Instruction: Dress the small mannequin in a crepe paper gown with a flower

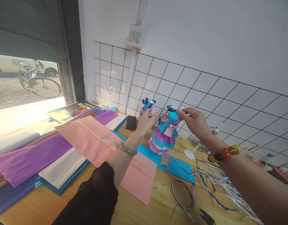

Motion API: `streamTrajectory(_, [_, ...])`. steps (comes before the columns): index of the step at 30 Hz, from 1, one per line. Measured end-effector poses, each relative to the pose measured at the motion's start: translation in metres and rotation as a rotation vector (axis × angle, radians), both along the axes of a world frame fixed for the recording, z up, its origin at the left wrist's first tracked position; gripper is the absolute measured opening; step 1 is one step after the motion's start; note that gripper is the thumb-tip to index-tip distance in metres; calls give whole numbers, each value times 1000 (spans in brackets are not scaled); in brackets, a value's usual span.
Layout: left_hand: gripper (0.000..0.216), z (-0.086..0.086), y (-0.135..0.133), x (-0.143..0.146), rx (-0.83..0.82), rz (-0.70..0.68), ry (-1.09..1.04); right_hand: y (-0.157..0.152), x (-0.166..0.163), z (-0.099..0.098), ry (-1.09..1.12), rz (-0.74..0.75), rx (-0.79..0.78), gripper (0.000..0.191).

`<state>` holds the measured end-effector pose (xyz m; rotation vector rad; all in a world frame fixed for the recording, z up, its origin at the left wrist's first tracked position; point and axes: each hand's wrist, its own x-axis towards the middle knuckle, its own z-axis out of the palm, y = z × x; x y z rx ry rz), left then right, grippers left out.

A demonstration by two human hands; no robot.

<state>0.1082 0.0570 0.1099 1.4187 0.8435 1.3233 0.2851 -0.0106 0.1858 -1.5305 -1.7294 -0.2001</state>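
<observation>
A paper doll [163, 139] in a tiered purple, blue and white skirt stands upright over a blue paper sheet, its head dark blue and white. My right hand [195, 122] pinches at the doll's upper body, near the blue paper by its head; the exact spot between the fingertips is partly hidden. On the doll's other side is my left hand [146, 122], thumb and index finger apart, with nothing visible between them. Behind that hand a second, smaller paper figure [148, 103] in blue and pink is partly covered. A strip of pinkish paper [166, 159] hangs below the skirt.
Pink paper sheets [139, 178], purple paper [38, 156] and other folded papers cover the left of the table. A phone [131, 122] lies near the wall grid. On the right are a wire coil [183, 193], loose cords [216, 184] and dark-bladed cutters [207, 217].
</observation>
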Motion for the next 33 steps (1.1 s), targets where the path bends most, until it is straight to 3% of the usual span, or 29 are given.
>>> streamTrajectory(3, [52,0,0,-1,105,30,47,2,-2,-3,-4,22,-11,31])
streamTrajectory(20, [45,-5,3,3,147,-13,96,-9,2,-16,38,181,-128,34])
streamTrajectory(28, [40,-6,-3,6,226,-177,164,-14,12,-21,216,122,-155,38])
streamTrajectory(33, [35,-10,-9,16,309,-322,176,-20,5,-17,209,70,-156,39])
